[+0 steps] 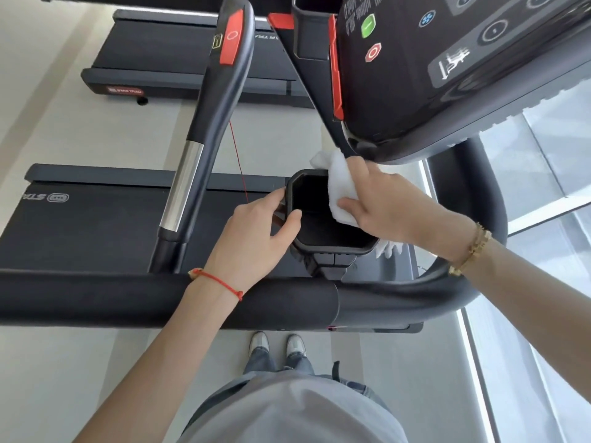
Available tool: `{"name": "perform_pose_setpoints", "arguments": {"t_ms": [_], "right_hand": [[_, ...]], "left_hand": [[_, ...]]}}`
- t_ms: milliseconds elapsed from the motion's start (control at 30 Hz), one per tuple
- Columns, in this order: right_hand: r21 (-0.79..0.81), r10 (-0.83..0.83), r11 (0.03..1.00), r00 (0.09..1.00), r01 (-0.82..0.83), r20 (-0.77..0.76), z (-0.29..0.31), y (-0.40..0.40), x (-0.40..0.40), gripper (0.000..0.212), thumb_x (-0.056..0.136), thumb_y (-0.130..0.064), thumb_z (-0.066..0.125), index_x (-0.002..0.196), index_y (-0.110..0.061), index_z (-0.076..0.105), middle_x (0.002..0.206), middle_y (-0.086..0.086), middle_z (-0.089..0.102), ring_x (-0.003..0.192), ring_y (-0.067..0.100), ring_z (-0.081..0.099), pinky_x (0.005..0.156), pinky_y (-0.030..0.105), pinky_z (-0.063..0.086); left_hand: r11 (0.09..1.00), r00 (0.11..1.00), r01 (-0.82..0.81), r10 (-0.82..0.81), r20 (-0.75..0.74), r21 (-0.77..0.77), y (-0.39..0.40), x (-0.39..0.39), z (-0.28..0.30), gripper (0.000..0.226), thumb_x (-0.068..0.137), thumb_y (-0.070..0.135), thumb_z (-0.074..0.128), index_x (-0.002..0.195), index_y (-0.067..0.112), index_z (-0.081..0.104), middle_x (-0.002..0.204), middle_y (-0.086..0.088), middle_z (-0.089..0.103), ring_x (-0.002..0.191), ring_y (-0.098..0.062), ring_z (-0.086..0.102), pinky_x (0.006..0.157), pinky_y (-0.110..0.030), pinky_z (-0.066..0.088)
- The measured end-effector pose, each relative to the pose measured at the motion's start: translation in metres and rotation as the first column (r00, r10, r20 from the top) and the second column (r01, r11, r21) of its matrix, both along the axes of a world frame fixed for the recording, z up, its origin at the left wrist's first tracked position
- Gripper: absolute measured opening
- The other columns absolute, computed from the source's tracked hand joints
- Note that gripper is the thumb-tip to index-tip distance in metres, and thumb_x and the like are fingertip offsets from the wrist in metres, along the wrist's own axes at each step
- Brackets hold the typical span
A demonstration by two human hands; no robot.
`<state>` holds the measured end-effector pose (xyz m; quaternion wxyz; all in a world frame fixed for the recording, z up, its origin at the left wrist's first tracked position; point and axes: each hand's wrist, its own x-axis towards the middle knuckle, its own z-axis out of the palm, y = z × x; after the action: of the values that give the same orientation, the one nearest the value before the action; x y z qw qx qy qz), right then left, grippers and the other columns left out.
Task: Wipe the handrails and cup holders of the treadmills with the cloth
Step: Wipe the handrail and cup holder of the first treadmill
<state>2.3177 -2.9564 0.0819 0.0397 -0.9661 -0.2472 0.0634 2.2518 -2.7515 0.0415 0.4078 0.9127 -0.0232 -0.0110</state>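
A black cup holder (332, 247) sits in the middle of the view, just under the treadmill console. My left hand (259, 231) grips its left rim, thumb hooked over the edge. My right hand (390, 203) holds a white cloth (339, 187) against the holder's right rim and inner wall. A bit of the cloth also shows below my right wrist. The thick black front handrail (128, 297) runs across the view beneath both forearms and curves up at the right.
The console (447, 59) with green and red buttons hangs at the upper right. A side handrail (204, 129) with a chrome section and red switch rises at the centre left. A treadmill belt (96, 225) lies left, a second treadmill (166, 59) beyond. Windows stand to the right.
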Motion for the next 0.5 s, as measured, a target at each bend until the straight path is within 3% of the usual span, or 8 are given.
{"name": "perform_pose_setpoints", "arguments": {"t_ms": [133,233,267,400,500], "right_hand": [[0.191,-0.131,0.968,0.977,0.162,-0.169,-0.002,-0.009,-0.029,0.057,0.100,-0.035,0.046,0.140,-0.002,0.023,0.124,0.018,0.048,0.096,0.039,0.059,0.073,0.037,0.041],[0.311,-0.257,0.868,0.887,0.387,-0.385,-0.010,-0.019,-0.046,0.054,0.099,-0.040,0.044,0.131,0.001,0.030,0.091,0.004,0.057,0.079,0.014,0.058,0.062,0.021,0.035],[0.322,-0.297,0.819,0.831,0.475,-0.470,-0.013,-0.019,-0.045,0.056,0.099,-0.043,0.044,0.130,0.001,0.034,0.089,0.001,0.058,0.078,0.009,0.056,0.063,0.018,0.036],[0.364,-0.344,0.682,0.716,0.635,-0.607,-0.010,-0.008,-0.018,0.061,0.098,-0.045,0.048,0.142,-0.004,0.037,0.121,0.006,0.056,0.108,0.020,0.054,0.089,0.029,0.041],[0.399,-0.340,0.651,0.718,0.646,-0.608,-0.002,-0.001,-0.009,0.053,0.100,-0.037,0.050,0.140,-0.005,0.038,0.120,0.005,0.055,0.110,0.019,0.052,0.094,0.029,0.041]], "left_hand": [[1.000,1.000,0.002,-0.002,0.005,0.017,0.000,0.001,-0.001,0.039,0.096,0.044,0.047,0.133,0.034,0.055,0.097,0.010,0.070,0.093,-0.012,0.066,0.090,-0.038,0.054],[1.000,1.000,0.002,-0.003,0.013,0.024,-0.001,0.002,-0.001,0.037,0.096,0.041,0.047,0.131,0.032,0.057,0.092,0.008,0.070,0.089,-0.014,0.066,0.088,-0.040,0.054],[1.000,1.000,0.004,-0.005,0.015,0.029,-0.001,0.002,-0.001,0.036,0.097,0.041,0.048,0.130,0.032,0.057,0.091,0.008,0.070,0.088,-0.014,0.066,0.087,-0.039,0.055],[0.999,1.000,0.000,-0.001,0.024,0.038,-0.002,0.002,0.001,0.033,0.097,0.039,0.049,0.127,0.031,0.059,0.090,0.009,0.070,0.084,-0.012,0.066,0.085,-0.037,0.055],[0.999,1.000,0.001,-0.001,0.019,0.044,-0.002,0.003,0.001,0.033,0.097,0.040,0.048,0.126,0.030,0.060,0.090,0.006,0.071,0.083,-0.014,0.067,0.086,-0.040,0.055]]}}
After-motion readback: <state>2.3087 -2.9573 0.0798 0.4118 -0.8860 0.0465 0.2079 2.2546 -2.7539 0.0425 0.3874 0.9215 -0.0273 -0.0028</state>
